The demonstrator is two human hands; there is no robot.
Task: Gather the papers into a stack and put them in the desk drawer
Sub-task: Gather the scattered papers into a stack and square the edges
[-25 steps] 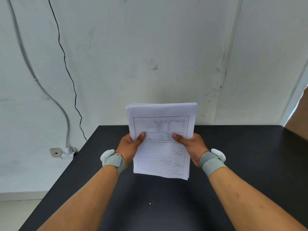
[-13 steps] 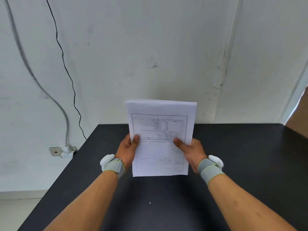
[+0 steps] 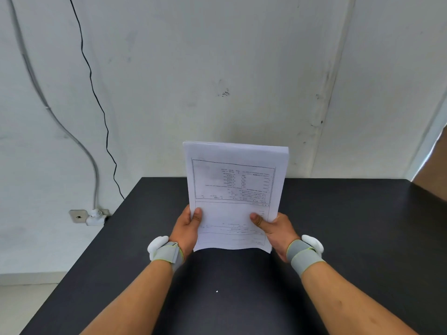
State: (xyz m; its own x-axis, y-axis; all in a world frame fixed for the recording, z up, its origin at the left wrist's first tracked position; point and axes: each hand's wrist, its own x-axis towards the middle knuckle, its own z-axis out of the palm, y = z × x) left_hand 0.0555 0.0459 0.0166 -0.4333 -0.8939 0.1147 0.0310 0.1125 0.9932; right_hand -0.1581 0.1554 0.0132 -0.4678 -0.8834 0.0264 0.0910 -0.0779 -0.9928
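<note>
A stack of white printed papers (image 3: 232, 189) stands upright on its lower edge above the black desk (image 3: 350, 238), the printed text upside down to me. My left hand (image 3: 187, 228) grips the stack's lower left side, thumb on the front sheet. On the lower right side, my right hand (image 3: 275, 232) grips it the same way. Both wrists wear grey bands with white pads. The sheets' top edges look nearly aligned. No drawer is in view.
The desk's far edge meets a white wall. A wall socket with a white plug (image 3: 95, 217) sits left of the desk, with a grey cable and a thin black cable (image 3: 96, 97) running up the wall. A brown surface (image 3: 433, 175) shows at the right edge.
The stack has tipped more upright and its lower edge has come down toward the desk. Both hands slid lower along the stack's sides.
</note>
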